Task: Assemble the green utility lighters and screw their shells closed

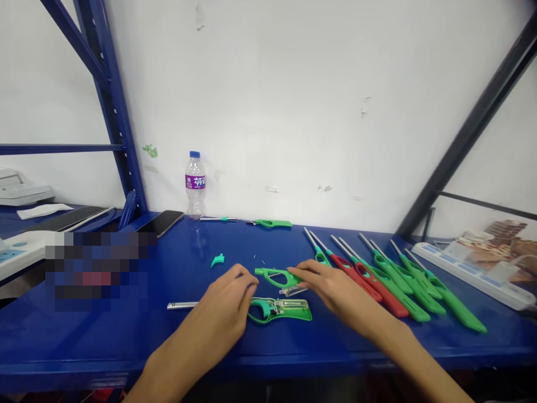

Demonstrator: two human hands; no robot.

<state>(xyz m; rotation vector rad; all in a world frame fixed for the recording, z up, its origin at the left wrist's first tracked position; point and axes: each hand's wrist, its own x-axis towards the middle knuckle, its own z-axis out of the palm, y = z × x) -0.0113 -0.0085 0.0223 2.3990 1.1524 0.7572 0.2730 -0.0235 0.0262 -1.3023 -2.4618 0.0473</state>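
My left hand (232,299) is closed at the handle end of an opened green lighter half (293,314), where its metal tube (182,305) passes under the fingers; a clear fuel tank and a teal trigger (265,308) show in the half. My right hand (321,282) has its fingers closed on the right end of a green shell piece (279,277), held just above the opened lighter. Under that piece lies a small clear part (292,290). A loose teal trigger (217,259) rests on the blue table beyond my left hand.
Several green and red lighters (390,285) lie in a row at the right, beside a white power strip (474,274). At the back are a bottle (196,184), a phone (161,223) and another green shell (272,223). Blue shelf posts (113,106) rise at the left.
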